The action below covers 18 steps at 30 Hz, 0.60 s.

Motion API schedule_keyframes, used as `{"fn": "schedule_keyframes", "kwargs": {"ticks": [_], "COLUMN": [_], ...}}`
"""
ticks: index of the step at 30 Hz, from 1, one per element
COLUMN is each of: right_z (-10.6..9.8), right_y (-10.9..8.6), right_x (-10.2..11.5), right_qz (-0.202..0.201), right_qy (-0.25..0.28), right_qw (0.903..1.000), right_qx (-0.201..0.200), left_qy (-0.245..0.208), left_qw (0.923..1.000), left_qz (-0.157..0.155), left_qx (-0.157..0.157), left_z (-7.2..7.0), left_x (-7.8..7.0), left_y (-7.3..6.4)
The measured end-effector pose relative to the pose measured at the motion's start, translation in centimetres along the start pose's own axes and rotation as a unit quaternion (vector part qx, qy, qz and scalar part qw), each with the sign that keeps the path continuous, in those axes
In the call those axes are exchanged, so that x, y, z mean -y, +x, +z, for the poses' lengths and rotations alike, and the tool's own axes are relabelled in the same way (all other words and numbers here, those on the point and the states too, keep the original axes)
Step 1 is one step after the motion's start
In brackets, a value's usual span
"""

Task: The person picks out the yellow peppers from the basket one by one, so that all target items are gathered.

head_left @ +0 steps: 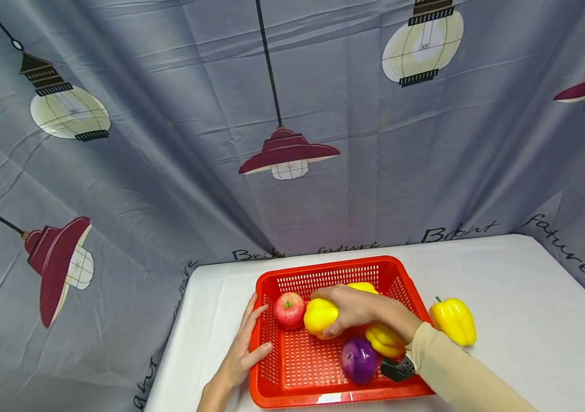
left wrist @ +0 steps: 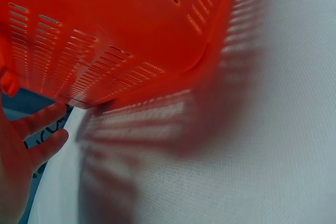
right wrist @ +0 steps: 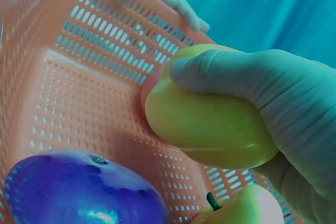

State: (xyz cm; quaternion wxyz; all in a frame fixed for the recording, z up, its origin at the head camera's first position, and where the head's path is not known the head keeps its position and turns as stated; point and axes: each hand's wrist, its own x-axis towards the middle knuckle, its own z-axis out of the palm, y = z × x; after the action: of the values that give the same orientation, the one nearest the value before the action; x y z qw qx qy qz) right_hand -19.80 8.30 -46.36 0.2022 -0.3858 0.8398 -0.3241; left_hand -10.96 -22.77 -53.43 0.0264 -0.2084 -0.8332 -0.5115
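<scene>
My right hand (head_left: 351, 308) grips a yellow bell pepper (head_left: 320, 316) inside the red plastic basket (head_left: 302, 395). In the right wrist view the thumb lies along the top of this pepper (right wrist: 210, 124). Beside it, toward the left wall, sits a red apple (head_left: 289, 310). A round, glossy purple vegetable (head_left: 358, 360) lies near the basket's front. Another yellow pepper (head_left: 386, 341) is under my right forearm, and a further yellow piece (head_left: 363, 287) shows behind the hand, partly hidden. At the left rim rests my left hand (head_left: 243, 349), its fingers straight and spread.
The basket stands on a white-covered table (head_left: 508, 297). Outside its right side lies one more yellow bell pepper (head_left: 453, 321). A grey curtain (head_left: 189, 171) printed with lamps hangs behind and beside the table.
</scene>
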Motion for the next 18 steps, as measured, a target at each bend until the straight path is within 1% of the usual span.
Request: {"fn": "schedule_keyframes", "kwargs": {"ticks": [9, 18], "right_z": [-1.2, -2.1], "right_y": [-1.3, -2.6], "right_x": [0.3, -0.1], "right_qz": [-0.009, -0.023], "right_qy": [0.015, 0.026], "right_qw": [0.9993, 0.9974], "right_qx": [-0.033, -0.064], "left_qy": [-0.003, -0.004], "left_qw": [1.0, 1.0], "left_qz": [-0.009, -0.006], "left_qx": [0.001, -0.001], "left_z": [0.0, 0.0], "left_x": [0.1, -0.1], "left_y": [0.0, 0.0]}}
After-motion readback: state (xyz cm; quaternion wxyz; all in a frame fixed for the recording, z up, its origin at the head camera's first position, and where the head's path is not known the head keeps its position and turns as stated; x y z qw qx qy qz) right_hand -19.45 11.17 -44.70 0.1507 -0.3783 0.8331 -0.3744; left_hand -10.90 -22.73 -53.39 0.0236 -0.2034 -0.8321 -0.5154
